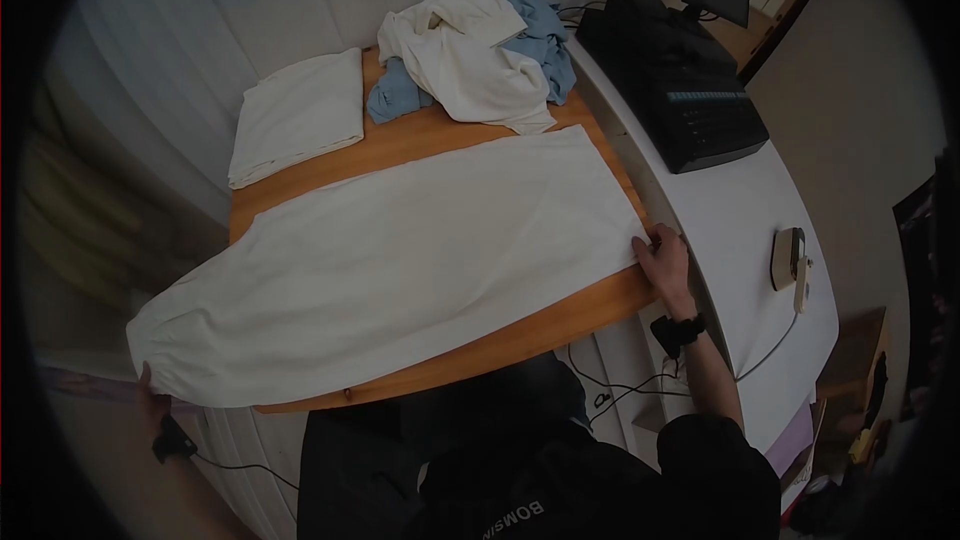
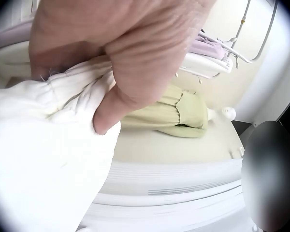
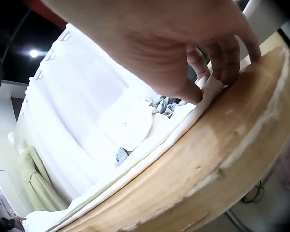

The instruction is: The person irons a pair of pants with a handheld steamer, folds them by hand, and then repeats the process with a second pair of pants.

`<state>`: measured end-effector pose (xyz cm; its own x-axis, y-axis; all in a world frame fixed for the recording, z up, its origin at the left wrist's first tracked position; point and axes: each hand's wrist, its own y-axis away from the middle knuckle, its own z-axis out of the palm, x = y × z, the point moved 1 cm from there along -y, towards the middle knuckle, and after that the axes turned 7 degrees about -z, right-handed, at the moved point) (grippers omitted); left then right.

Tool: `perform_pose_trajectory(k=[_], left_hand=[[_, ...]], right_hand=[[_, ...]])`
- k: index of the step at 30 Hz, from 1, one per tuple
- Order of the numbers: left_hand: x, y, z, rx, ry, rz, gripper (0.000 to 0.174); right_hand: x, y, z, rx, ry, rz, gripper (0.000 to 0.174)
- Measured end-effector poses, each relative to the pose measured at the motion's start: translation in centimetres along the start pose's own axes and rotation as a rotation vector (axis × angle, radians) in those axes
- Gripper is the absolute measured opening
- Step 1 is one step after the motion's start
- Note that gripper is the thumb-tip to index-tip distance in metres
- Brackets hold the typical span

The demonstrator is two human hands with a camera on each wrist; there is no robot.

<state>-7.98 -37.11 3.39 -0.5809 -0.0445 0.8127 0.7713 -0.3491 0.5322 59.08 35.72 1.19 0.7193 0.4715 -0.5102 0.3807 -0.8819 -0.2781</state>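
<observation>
White trousers (image 1: 400, 250), folded lengthwise, lie flat across the wooden board (image 1: 500, 325), with their gathered end hanging past its left edge. My left hand (image 1: 153, 402) grips the lower corner of that gathered end; in the left wrist view the thumb (image 2: 108, 113) presses on the bunched cloth and the other fingers are mostly hidden. At the far right corner, my right hand (image 1: 665, 262) pinches the trousers' hem between thumb and fingers, close over the board, as the right wrist view also shows.
Behind the trousers sit a folded white cloth (image 1: 300, 115) and a crumpled heap of white cloth (image 1: 455, 50) and blue cloth (image 1: 550, 35). A white table (image 1: 740, 210) on the right bears a black machine with keys (image 1: 670, 80). A green garment (image 2: 183, 108) hangs beyond the left edge.
</observation>
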Motion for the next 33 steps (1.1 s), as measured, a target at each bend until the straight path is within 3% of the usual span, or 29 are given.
perform_pose_trajectory(k=[5, 9, 17, 19, 20, 21, 23, 26, 28, 29, 30, 32, 33], left_hand=[[2.7, 2.4, 2.6, -0.024, 0.076, 0.029, 0.058], [3.6, 7.1, 9.0, 0.066, 0.183, 0.096, 0.057], [3.3, 8.5, 11.7, 0.169, 0.155, 0.274, 0.051], [3.4, 10.3, 15.0, 0.176, 0.118, 0.348, 0.050], [3.4, 11.5, 17.4, 0.220, 0.028, 0.444, 0.049], [3.4, 12.3, 20.3, 0.259, -0.066, 0.532, 0.047], [2.4, 14.7, 27.7, 0.260, -0.191, 0.626, 0.045], [-2.8, 15.4, 37.8, 0.296, -0.415, 0.745, 0.034], [-9.0, 13.2, 41.3, 0.228, -0.739, 0.887, 0.030], [-12.1, 13.0, 43.7, 0.198, -1.101, 1.098, 0.040], [-14.9, 12.2, 44.5, -0.008, -1.472, 1.029, 0.057], [-20.9, 10.8, 45.1, -0.070, -1.571, 0.947, 0.067], [-21.2, 10.9, 45.1, -0.066, -1.570, 0.953, 0.067]], right_hand=[[0.1, 0.8, -0.8, 0.055, -0.084, 0.020, 0.026], [1.5, 2.4, 0.2, 0.053, -0.153, 0.075, 0.019], [2.5, 3.6, 0.3, 0.323, -0.324, -0.055, 0.015], [3.5, 4.3, 1.9, 0.143, -0.408, 0.221, 0.014], [4.2, 4.8, 3.0, 0.193, -0.347, 0.082, 0.015], [3.2, 4.8, 3.3, 0.181, -0.363, 0.086, 0.015], [0.8, 5.3, 2.6, 0.257, 0.004, -0.076, 0.019], [0.2, 5.6, 3.1, 0.350, -0.086, -0.044, 0.024], [0.5, 5.6, 3.5, 0.360, -0.116, 0.012, 0.024], [0.5, 5.7, 3.6, 0.381, -0.137, 0.077, 0.025], [0.3, 5.8, 3.6, 0.379, -0.147, 0.072, 0.025], [-0.1, 5.7, 3.3, 0.355, -0.174, 0.150, 0.026], [0.1, 5.4, 3.4, 0.359, -0.178, 0.148, 0.026]])
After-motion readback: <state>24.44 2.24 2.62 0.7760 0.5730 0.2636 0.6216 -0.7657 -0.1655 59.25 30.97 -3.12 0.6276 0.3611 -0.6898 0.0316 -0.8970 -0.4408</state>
